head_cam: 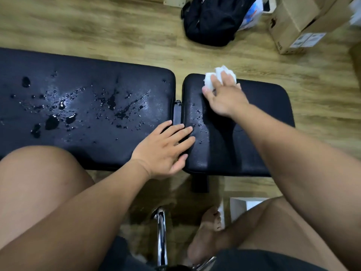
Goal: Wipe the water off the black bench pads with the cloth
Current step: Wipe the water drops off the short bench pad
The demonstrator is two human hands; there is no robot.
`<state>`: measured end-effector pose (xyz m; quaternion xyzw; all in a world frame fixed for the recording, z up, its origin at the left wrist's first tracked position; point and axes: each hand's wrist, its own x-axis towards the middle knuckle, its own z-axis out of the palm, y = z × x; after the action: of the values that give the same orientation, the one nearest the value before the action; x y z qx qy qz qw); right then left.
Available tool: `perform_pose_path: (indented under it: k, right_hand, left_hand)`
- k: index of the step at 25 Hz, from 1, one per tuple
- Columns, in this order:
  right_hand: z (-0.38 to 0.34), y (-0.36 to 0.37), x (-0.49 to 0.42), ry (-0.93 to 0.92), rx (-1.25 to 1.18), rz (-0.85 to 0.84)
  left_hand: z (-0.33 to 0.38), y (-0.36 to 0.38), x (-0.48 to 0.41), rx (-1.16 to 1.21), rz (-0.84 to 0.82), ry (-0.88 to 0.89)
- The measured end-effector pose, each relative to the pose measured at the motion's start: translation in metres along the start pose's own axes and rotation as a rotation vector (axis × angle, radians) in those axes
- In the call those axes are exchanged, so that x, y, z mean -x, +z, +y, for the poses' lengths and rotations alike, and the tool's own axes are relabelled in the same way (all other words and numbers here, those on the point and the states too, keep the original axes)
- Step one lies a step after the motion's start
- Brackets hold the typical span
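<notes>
White crumpled cloth (pixel 210 82) lies at the far edge of the short black vinyl bench pad (pixel 263 114), right hand (pixel 224 99) fingers curled over it, pressing down. Left hand (pixel 164 148) lies flat, fingers straight, spanning the gap to the long black vinyl bench pad (pixel 88 85), which carries water droplets (pixel 112 102). Black backpack (pixel 213 18) on the wood floor (pixel 97 26) beyond

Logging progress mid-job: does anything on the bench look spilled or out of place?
Yes. Water lies in puddles and beads across the long left pad. A few drops dot the short right pad near the left hand. The right hand holds the white cloth at that pad's far edge.
</notes>
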<state>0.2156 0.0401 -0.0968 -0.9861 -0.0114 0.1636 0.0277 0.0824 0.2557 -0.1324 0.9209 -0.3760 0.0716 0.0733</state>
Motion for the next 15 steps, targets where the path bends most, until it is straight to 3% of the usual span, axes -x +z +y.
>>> perform_pose_path:
  k: [10,15]
  right_hand:
    - [-0.032,0.086,0.228,-0.093,0.022,0.059]
    - [-0.044,0.079,0.221,-0.100,0.102,0.024]
  left_hand:
    - [0.002,-0.009,0.002,0.063,0.028,-0.108]
    - [0.001,-0.008,0.002,0.091,0.022,-0.105]
